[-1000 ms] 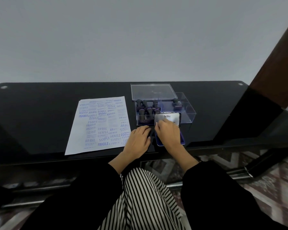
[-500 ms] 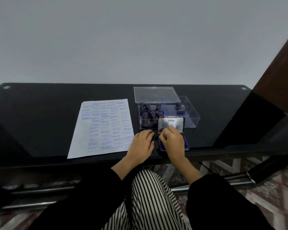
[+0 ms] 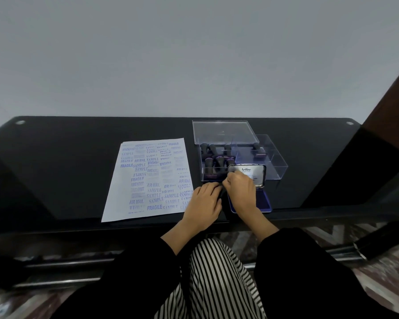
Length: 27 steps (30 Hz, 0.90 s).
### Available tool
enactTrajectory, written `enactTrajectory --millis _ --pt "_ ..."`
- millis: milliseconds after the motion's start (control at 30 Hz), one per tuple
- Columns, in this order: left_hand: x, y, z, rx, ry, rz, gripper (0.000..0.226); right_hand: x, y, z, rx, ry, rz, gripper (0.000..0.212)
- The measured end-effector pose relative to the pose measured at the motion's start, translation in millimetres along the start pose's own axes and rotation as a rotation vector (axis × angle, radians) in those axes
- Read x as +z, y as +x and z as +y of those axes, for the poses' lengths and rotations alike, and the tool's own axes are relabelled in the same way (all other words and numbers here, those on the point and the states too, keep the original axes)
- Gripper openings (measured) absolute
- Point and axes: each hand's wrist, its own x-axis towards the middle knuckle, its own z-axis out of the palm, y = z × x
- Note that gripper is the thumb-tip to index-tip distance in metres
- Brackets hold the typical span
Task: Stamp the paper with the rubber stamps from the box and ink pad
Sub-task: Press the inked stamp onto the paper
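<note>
A white paper [image 3: 148,180] covered in blue prints such as FRAGILE, SAMPLE and AIR MAIL lies on the black table [image 3: 67,157]. To its right stands a clear plastic box [image 3: 274,162] with several dark rubber stamps [image 3: 217,160] upright in it. In front of the box the blue ink pad [image 3: 264,201] is open, its silver Artline lid [image 3: 251,171] raised. My right hand [image 3: 240,192] hovers over the pad, fingers curled and pinching the lid's lower left edge. My left hand [image 3: 203,203] rests flat on the table beside the pad's left side.
The box's clear cover [image 3: 221,132] lies behind the box. A lone stamp [image 3: 258,150] sits in the box's right compartment. The table's front edge runs just under my wrists. A brown wooden panel [image 3: 392,107] rises at the right.
The view has shifted slightly. My right hand's fingers have slid from the lid's face down to its lower left edge. My left hand stays beside the pad.
</note>
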Motion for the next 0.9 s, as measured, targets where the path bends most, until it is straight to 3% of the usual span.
enactTrajectory --millis 533,700,900 --pt "-2.4 -0.9 2.2 -0.013 0.027 -0.026 0.071 -2.0 -46.1 17.7 -0.157 0.047 0.418 0.025" --pt "-2.4 -0.7 2.8 -0.014 0.04 -0.022 0.072 -13.1 -38.0 10.7 -0.117 -0.09 0.383 0.029" --pt "-1.4 -0.5 2.5 -0.012 0.042 -0.027 0.073 -16.8 -14.9 -2.3 -0.038 -0.123 0.209 0.058"
